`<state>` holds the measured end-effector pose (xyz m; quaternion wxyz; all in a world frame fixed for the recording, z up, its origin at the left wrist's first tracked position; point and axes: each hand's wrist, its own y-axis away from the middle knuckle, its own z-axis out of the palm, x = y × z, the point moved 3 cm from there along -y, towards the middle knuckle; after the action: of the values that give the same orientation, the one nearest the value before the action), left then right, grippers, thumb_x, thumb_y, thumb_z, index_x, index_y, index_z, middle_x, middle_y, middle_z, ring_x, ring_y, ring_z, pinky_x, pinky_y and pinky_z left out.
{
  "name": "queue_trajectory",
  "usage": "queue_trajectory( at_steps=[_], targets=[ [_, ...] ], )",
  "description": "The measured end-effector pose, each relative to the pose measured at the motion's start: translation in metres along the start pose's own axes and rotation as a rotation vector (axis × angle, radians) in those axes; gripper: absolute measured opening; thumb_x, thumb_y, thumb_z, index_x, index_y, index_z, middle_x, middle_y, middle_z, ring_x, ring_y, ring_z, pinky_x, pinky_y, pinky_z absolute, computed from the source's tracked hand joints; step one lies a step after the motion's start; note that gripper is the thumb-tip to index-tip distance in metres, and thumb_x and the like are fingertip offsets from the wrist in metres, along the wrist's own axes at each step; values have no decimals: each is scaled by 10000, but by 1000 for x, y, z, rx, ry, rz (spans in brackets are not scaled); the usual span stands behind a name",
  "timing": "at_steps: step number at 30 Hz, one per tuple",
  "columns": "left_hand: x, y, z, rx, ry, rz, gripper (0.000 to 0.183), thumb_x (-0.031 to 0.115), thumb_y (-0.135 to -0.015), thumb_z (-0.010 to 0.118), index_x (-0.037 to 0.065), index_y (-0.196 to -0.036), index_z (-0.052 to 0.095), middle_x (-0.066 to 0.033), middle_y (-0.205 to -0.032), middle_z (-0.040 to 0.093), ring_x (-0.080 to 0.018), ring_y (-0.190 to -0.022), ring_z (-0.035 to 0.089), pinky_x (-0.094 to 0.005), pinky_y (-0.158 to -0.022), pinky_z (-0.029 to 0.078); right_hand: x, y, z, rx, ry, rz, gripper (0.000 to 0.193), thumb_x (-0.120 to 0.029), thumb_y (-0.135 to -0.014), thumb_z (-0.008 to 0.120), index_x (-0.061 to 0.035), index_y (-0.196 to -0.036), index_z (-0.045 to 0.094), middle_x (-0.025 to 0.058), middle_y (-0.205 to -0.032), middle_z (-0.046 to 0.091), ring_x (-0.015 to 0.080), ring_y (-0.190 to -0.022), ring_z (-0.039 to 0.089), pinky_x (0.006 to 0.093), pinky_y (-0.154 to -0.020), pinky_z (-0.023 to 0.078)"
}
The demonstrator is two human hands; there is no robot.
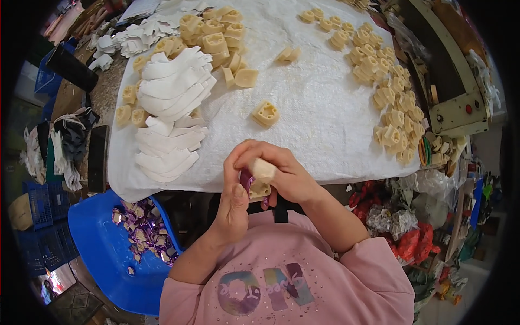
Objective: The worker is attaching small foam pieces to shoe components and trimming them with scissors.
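Close to my chest, at the near edge of the table, I hold a cream block-shaped shoe heel (262, 170) partly wrapped in a shiny purple covering (246, 181). My right hand (279, 165) curls over it from the far and right sides. My left hand (233, 200) presses against it from the left, thumb upright. The fingers hide part of the heel. Just beyond my hands a bare cream heel (265, 114) rests alone on the white sheet. To its left, curved white cover pieces (176, 81) overlap in a fanned stack.
White sheeting (309, 141) covers the table. Heaped heels (214, 43) stand at the far left, and many more (392, 114) line the right side. A blue tub (92, 233) at lower left contains purple-covered heels (146, 233). A green machine frame (460, 111) borders the right.
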<state>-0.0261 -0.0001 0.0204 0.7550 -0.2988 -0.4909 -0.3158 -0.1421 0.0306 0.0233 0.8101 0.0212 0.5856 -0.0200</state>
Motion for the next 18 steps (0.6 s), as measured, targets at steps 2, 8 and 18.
queue_trajectory(
  at_steps=[2,8,18],
  targets=[
    [2,2,2,22,-80,27,633,436,-985,277,-38,-1390,167,-155,-1149,446,-116,-756,515,-234,-639,439,-2,3,1,-54,-87,242,115,-164,-901,539,-52,-918,552,65,-973,536,87,-665,558,197,-439,485],
    [2,8,0,76,-264,96,505,329,-1001,277,-40,-1344,248,-159,-1175,441,-116,-856,509,-234,-696,449,11,11,12,17,131,-106,150,-178,-907,549,-38,-959,544,51,-988,530,112,-811,529,233,-633,479],
    [-4,2,-5,349,-196,102,415,220,-958,352,24,-1320,299,-70,-1043,480,-99,-897,483,-248,-787,400,17,15,23,74,92,-328,319,-145,-937,430,-34,-1227,504,100,-1058,506,204,-956,510,304,-866,402]
  ],
)
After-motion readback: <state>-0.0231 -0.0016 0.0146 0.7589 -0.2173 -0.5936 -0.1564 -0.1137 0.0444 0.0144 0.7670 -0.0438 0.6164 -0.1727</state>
